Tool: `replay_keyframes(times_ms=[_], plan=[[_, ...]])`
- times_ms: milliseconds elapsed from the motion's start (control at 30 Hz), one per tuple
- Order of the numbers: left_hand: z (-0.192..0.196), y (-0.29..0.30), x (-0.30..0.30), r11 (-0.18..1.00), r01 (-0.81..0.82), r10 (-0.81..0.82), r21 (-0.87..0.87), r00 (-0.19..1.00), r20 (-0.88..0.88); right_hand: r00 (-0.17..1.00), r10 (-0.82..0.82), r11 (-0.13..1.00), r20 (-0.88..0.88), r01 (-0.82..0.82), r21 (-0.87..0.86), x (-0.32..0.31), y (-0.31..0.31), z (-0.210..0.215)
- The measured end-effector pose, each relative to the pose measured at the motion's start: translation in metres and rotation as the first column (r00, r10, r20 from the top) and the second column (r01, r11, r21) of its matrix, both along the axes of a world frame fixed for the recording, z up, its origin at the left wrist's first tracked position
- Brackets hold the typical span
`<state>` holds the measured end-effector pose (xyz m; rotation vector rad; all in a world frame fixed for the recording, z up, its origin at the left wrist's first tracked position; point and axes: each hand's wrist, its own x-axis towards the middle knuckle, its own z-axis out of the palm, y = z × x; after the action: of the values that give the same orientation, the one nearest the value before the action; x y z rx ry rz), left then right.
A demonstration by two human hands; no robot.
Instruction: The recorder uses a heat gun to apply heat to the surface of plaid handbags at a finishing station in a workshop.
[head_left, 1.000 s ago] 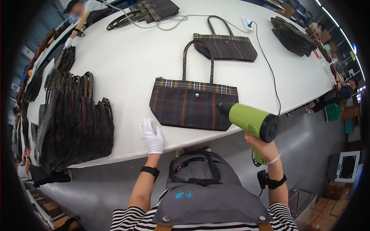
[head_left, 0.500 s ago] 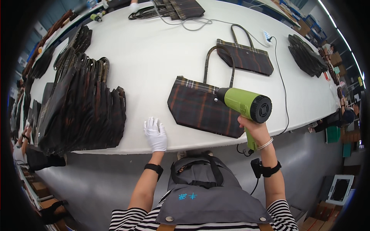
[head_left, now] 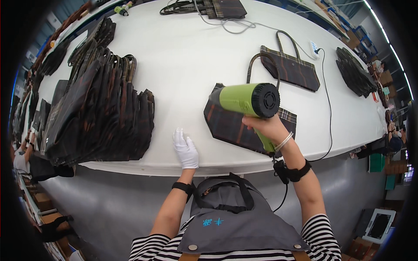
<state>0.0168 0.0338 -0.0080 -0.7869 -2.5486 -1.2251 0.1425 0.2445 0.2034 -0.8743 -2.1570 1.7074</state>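
Observation:
My right hand (head_left: pixel 269 129) is closed around the handle of a green heat gun (head_left: pixel 237 96) with a black rear end. The heat gun is over the upper part of a dark plaid tote bag (head_left: pixel 233 127), its nozzle toward the bag's upper left corner and partly blurred. The tote bag lies flat on the white table, with its handle loop stretching away from me; the gun and my hand hide part of its top edge. To the left of the bag, my left hand (head_left: pixel 186 150) in a white glove lies on the table near the front edge, fingers stretched out and holding nothing.
A second plaid tote bag (head_left: pixel 294 69) lies behind the first. A big stack of bags (head_left: pixel 102 117) stands at left, with more bags (head_left: pixel 355 71) at far right. A black cord (head_left: pixel 329 113) runs from a white power strip (head_left: pixel 314 47) toward the table's front edge.
My right hand has swung the heat gun leftward across the tote bag, from its right half to its upper left. My left hand stays on the table. The whole view has shifted slightly.

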Motion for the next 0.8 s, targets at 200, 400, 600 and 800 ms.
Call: replay_keyframes(times_ms=[200, 400, 600, 800], plan=[[0.005, -0.005, -0.001, 0.985, -0.022, 0.004, 0.171, 0.995, 0.104, 0.985, 0.070, 0.983, 0.157, -0.042, -0.180, 0.068, -0.036, 0.018], [0.011, 0.011, -0.002, 0.989, 0.146, -0.146, 0.019, 0.989, 0.008, 0.953, -0.259, 0.938, 0.154, 0.286, -0.194, 0.154, -0.042, 0.028], [0.043, 0.047, -0.005, 0.915, 0.402, -0.401, -0.024, 0.907, -0.126, 0.916, -0.384, 0.888, 0.118, 0.401, -0.224, 0.209, -0.060, 0.032], [0.029, 0.056, -0.006, 0.925, 0.379, -0.380, -0.037, 0.911, -0.160, 0.643, -0.650, 0.756, -0.406, 0.602, -0.257, 0.260, -0.066, 0.009]])
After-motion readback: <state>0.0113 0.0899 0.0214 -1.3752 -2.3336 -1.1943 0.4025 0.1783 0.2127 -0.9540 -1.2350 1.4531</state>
